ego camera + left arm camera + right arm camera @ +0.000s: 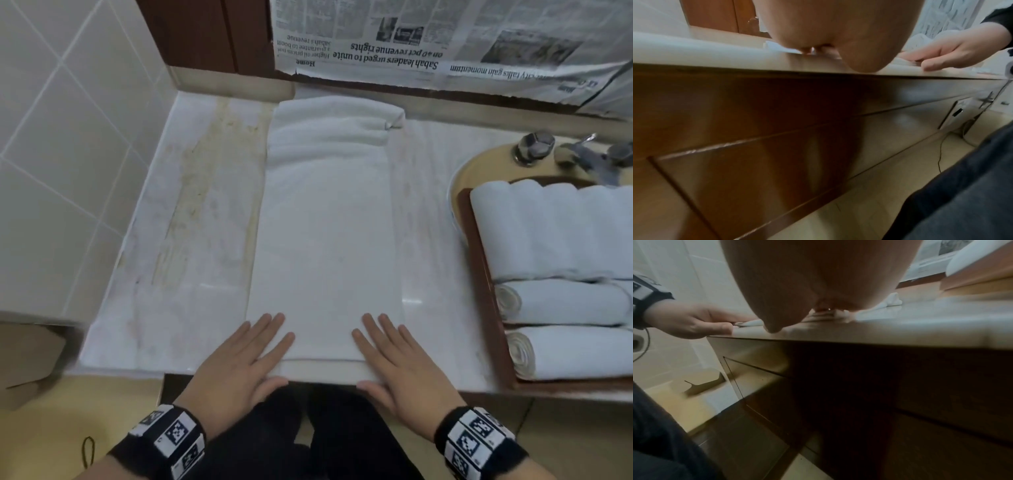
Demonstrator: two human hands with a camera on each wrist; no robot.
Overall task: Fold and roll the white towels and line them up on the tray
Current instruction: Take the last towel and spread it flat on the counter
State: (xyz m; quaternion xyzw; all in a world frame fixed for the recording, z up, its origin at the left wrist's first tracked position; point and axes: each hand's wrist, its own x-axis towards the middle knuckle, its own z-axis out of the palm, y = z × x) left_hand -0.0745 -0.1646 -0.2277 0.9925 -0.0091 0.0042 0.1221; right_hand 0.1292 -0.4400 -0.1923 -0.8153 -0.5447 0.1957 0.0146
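A white towel (325, 240), folded into a long strip, lies down the middle of the marble counter (191, 240); its far end is bunched in folds. Both hands lie flat on its near end with straight fingers. My left hand (263, 349) presses the near left corner and my right hand (380, 353) the near right corner, thumbs along the counter's front edge. To the right a brown tray (486, 291) holds rolled white towels (565, 301) side by side. In the left wrist view the right hand (953, 53) rests flat on the towel edge; in the right wrist view the left hand (694, 321) does the same.
A sink with metal taps (534, 147) lies behind the tray at the right. Newspaper (428, 41) covers the back wall above the counter. A tiled wall (51, 154) bounds the left side, with a cardboard box (27, 359) below it. Dark cabinet fronts (756, 121) run under the counter.
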